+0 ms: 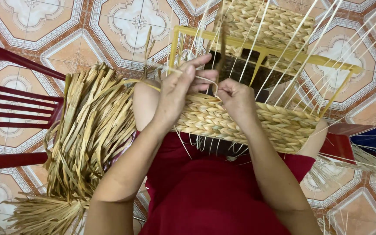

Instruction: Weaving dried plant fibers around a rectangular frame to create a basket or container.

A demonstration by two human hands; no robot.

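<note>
Basket (244, 124) rim behind both hands

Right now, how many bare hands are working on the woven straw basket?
2. The left hand pinches a thin straw strand above the woven straw basket; the right hand grips beside it on the rim.

2 hands work here, the left hand (177, 93) and the right hand (236, 99), both at the near rim of 1 half-woven basket (249, 122). 1 yellow frame (262, 47) stands inside it. The thin pale upright strands (283, 52) rising from the weave are too many and too crossed to count. 1 large bundle of dried flat straw (88, 135) lies on the tiled floor (31, 30) at its left side, its strips uncountable. 1 dark red chair (14, 109) stands at the floor's left edge. 1 red and blue object (357, 141) sits at the right edge.
</note>
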